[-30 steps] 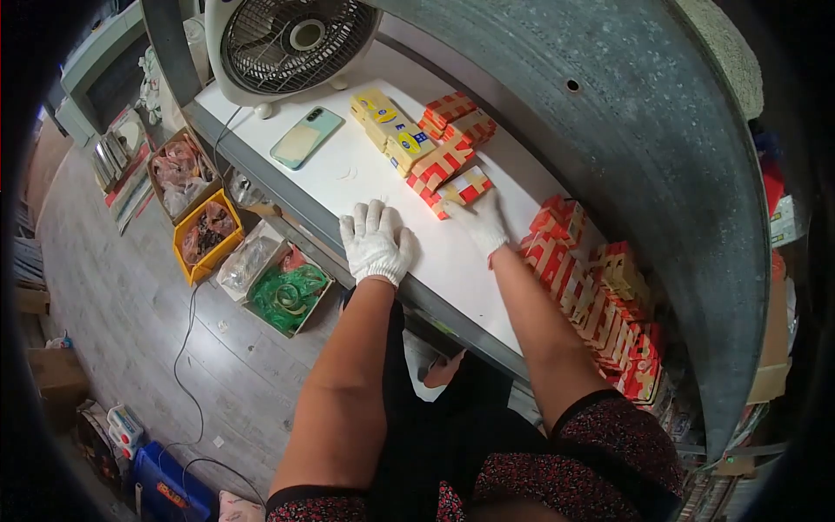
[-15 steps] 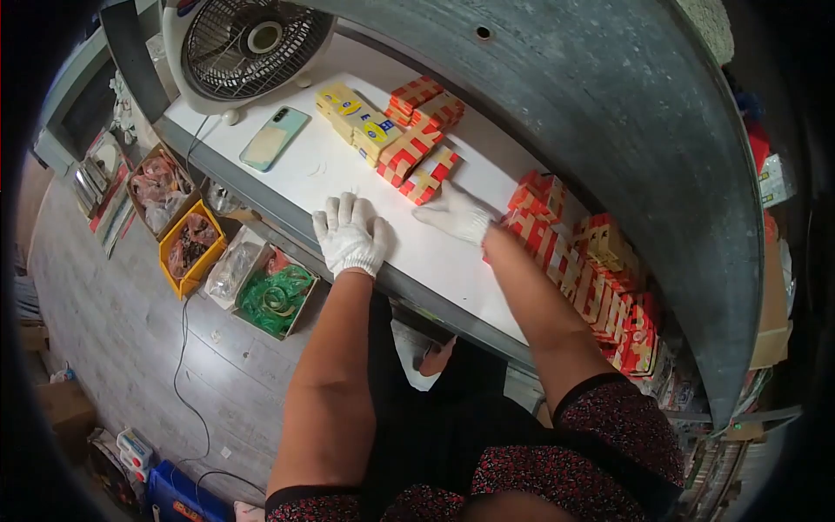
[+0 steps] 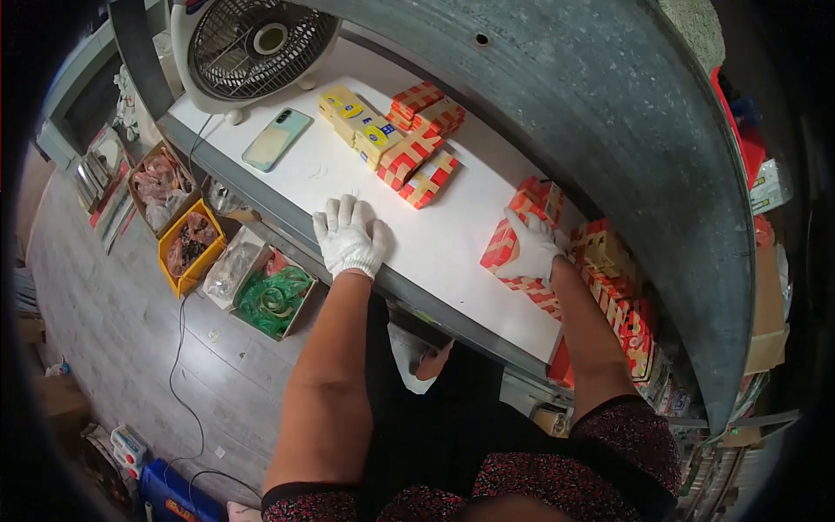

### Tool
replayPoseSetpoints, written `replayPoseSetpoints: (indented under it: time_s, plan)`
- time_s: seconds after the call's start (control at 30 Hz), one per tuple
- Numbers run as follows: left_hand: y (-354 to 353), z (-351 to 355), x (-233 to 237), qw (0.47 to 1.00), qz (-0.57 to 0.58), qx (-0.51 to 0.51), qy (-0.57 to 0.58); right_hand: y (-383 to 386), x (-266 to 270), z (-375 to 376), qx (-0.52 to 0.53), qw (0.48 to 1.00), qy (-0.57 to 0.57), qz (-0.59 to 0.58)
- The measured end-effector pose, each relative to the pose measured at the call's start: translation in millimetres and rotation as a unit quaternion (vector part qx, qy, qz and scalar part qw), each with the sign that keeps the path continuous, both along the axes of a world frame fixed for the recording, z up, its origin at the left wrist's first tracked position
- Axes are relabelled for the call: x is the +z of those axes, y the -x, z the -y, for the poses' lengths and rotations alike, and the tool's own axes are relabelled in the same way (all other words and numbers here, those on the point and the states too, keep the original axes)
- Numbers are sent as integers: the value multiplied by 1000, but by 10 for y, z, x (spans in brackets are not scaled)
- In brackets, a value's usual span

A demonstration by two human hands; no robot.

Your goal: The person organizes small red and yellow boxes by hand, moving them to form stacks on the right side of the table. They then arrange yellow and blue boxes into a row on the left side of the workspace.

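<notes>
My left hand point(image 3: 350, 237), in a white glove, lies flat with spread fingers at the front edge of the white shelf point(image 3: 435, 252). My right hand point(image 3: 532, 247), also gloved, rests on the red-and-cream boxes point(image 3: 500, 248) at the right, thumb and fingers apart; its palm side is hidden. Between the hands, further back, sits a group of red-and-cream boxes point(image 3: 410, 157) joined to a row of yellow boxes point(image 3: 358, 126). More red boxes point(image 3: 609, 252) stand to the right of my right hand.
A fan point(image 3: 261, 43) and a phone point(image 3: 277, 139) are on the shelf at the left. Below stand a yellow bin point(image 3: 193, 247) and a box of green bands point(image 3: 274, 300). A curved metal beam point(image 3: 609, 96) runs along the back and right.
My right hand has moved right, from beside the middle group of boxes onto the boxes at the right. My left hand has stayed in place.
</notes>
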State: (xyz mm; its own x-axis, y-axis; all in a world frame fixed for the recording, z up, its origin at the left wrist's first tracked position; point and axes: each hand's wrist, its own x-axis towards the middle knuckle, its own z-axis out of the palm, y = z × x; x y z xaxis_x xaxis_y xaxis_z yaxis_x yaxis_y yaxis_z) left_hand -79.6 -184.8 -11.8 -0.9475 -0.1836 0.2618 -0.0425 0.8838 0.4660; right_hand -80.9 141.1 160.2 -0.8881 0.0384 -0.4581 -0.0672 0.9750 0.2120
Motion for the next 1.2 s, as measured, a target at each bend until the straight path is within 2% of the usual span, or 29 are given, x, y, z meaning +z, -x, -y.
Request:
replayPoseSetpoints:
  time_s: [0.23, 0.3, 0.43, 0.47, 0.53, 0.7, 0.8, 0.83, 0.93, 1.1, 1.2]
  plan:
    - [-10, 13, 69, 1000, 23, -6, -9, 188, -104, 61, 21, 996, 86, -29]
    - [-6, 18, 87, 1000, 21, -8, -14, 328, -167, 186, 39, 985, 156, -57]
    - [-14, 26, 164, 999, 32, -12, -26, 737, -316, 617, 33, 979, 169, -113]
    - [-10, 29, 160, 999, 32, -10, -23, 792, -191, 816, 34, 978, 172, -113]
    - [-6, 24, 132, 999, 29, -8, -18, 856, 216, 1224, -54, 920, 388, -21]
    - [-10, 27, 119, 1000, 22, -10, -19, 1184, -271, 1294, -1, 911, 400, -98]
    - [-3, 29, 104, 1000, 22, -8, -20, 1141, -497, 1123, -5, 873, 444, -203]
    - [-4, 22, 101, 1000, 21, -8, -21, 1205, -661, 1014, -5, 874, 442, -204]
    - [-22, 40, 165, 999, 34, -18, -27, 1426, -1253, 649, -3, 795, 532, -292]
    - [-11, 19, 116, 999, 20, -11, -26, 1326, -1414, 1114, -11, 819, 465, -337]
    - [1, 17, 133, 999, 24, -14, -20, 1278, -1208, 1255, -65, 794, 514, -316]
